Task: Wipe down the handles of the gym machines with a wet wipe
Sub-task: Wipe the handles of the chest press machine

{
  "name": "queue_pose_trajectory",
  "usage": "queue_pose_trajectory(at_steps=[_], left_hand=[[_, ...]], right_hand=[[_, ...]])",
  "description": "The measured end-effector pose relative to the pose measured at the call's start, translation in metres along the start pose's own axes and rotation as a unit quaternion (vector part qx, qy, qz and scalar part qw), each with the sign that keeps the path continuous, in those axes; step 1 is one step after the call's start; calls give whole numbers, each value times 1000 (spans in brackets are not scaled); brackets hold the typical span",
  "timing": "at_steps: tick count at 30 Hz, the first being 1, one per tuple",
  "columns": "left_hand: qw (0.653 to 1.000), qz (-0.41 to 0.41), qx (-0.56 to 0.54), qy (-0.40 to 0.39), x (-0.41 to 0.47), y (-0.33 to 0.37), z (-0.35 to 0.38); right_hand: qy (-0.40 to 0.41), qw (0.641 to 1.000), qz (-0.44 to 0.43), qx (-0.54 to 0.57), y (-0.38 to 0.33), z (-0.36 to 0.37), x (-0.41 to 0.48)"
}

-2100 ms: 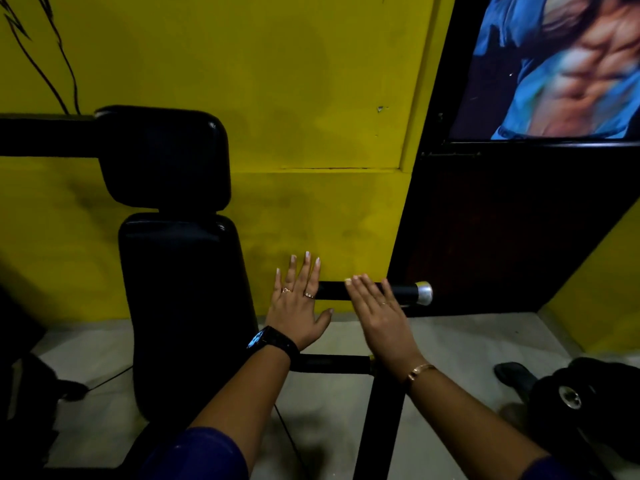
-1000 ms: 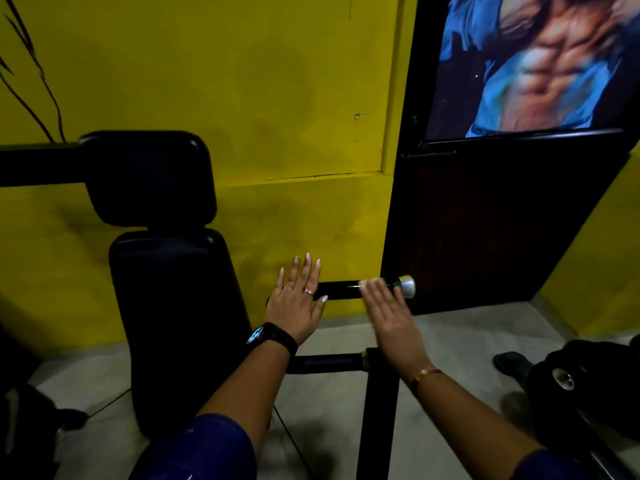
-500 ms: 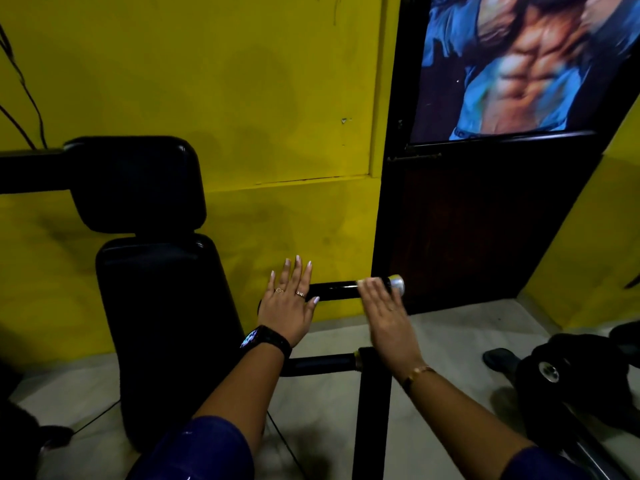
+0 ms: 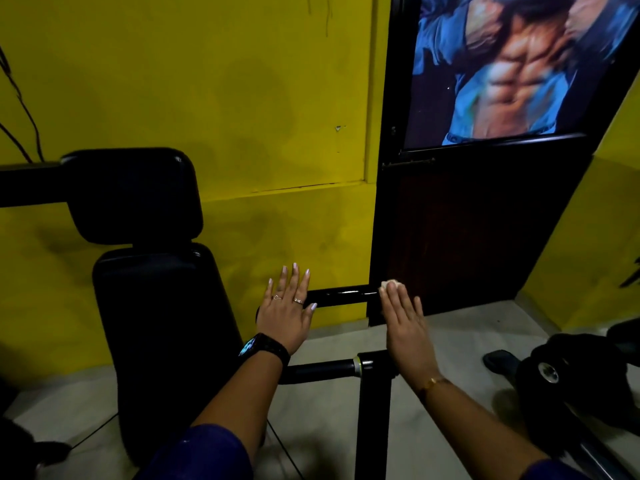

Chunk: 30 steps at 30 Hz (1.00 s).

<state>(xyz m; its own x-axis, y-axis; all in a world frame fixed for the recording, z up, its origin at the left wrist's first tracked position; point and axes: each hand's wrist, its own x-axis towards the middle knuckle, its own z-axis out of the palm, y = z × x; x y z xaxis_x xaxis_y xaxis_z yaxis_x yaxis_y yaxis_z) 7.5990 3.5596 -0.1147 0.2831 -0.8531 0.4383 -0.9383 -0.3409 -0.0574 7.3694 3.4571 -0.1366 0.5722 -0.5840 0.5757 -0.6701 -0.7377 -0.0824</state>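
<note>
A black horizontal machine handle [image 4: 341, 296] runs across the middle of the head view in front of the yellow wall. My left hand [image 4: 285, 308] lies flat on its left part, fingers straight and spread, with rings and a black watch on the wrist. My right hand [image 4: 403, 318] lies flat over the handle's right end with straight fingers. A small pale wad, the wet wipe [image 4: 389, 284], shows just past its fingertips, pressed on the end of the handle. The handle's metal end cap is hidden under the hand and the wipe.
A black padded seat back [image 4: 156, 317] with a headrest [image 4: 133, 195] stands at the left. A lower black bar [image 4: 322, 370] and upright post [image 4: 372, 420] are under my arms. A dark door with a poster [image 4: 481, 220] is right; black weight gear [image 4: 571, 379] lies bottom right.
My right hand has slid right along the handle to its end, and now covers the metal cap; the wipe shows at its fingertips. The left hand has stayed in place.
</note>
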Motion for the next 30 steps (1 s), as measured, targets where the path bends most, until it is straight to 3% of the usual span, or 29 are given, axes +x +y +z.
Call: queue_pose_trajectory(at_steps=[6,9,12,16,18,22,25,27,30], left_hand=[[1000,0,-5,13,0,0,0],[1000,-5,-8,17,-1,1,0],[1000,-11,-20,3,-3,2,-1],[1000,-12,-23,-3,-3,4,-1],[1000,-9,-24,-3,-2,4,-1],[1000,-3,-17,4,-2,2,0],[1000,2,-19,7,-2,3,0],[1000,1,-14,6,-1,1,0],[1000,1,-11,-1,0,2,-1]], right_hand=[[-97,994,45,34,6,-18,54],[-133,972,108,162,7,-23,61],[-53,905,244,344,-3,-19,30],[16,866,284,411,-21,-14,20],[11,844,305,442,-16,-15,39],[-87,794,337,499,5,-17,65],[-30,739,397,543,-1,-15,52],[36,731,417,538,-19,-14,35],[66,751,408,514,-36,-13,25]])
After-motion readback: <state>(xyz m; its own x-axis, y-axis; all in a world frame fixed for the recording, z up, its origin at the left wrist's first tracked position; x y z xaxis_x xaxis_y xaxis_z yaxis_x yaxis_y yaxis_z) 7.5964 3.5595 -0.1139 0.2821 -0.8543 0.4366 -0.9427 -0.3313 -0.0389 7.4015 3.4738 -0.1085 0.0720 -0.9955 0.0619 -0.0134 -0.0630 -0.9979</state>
